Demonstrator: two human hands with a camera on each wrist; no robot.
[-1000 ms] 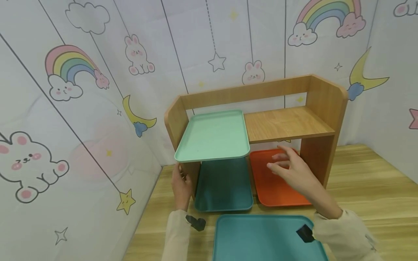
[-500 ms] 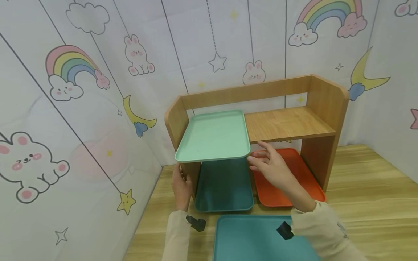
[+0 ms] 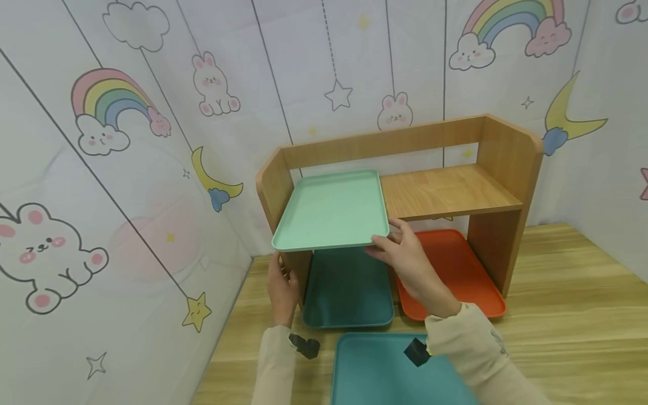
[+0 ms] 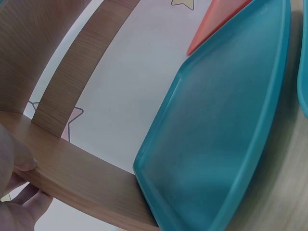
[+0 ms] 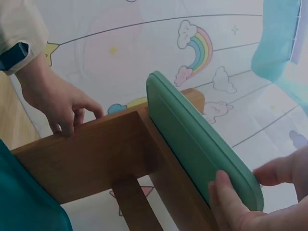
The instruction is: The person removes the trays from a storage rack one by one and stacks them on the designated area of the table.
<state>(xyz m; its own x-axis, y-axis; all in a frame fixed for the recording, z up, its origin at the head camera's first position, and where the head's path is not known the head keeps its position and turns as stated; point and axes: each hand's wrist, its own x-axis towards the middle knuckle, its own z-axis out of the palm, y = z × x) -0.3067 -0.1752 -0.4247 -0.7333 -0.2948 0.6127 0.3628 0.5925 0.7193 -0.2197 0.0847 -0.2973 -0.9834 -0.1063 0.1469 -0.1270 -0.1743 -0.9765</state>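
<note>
A mint green tray [image 3: 331, 210] lies on the left half of the wooden shelf's [image 3: 445, 191] upper board, its front edge overhanging. My right hand [image 3: 392, 247] pinches the tray's front right corner, thumb on top; the right wrist view shows the fingers [image 5: 231, 204] round the mint tray [image 5: 192, 139] rim. My left hand [image 3: 281, 288] grips the shelf's left side panel [image 3: 273, 191], seen again as fingers [image 4: 19, 192] on the wood [image 4: 77, 178]. Below lie a dark teal tray [image 3: 347, 289] and an orange tray [image 3: 450, 273].
A lighter teal tray [image 3: 390, 371] lies on the wooden table [image 3: 572, 304] in front of the shelf, under my right forearm. The right half of the upper board is bare wood. Papered walls with rainbows and rabbits close in at the left and behind.
My right hand moved left from above the orange tray to the mint tray's front right corner and took hold of it. The left hand stayed on the side panel.
</note>
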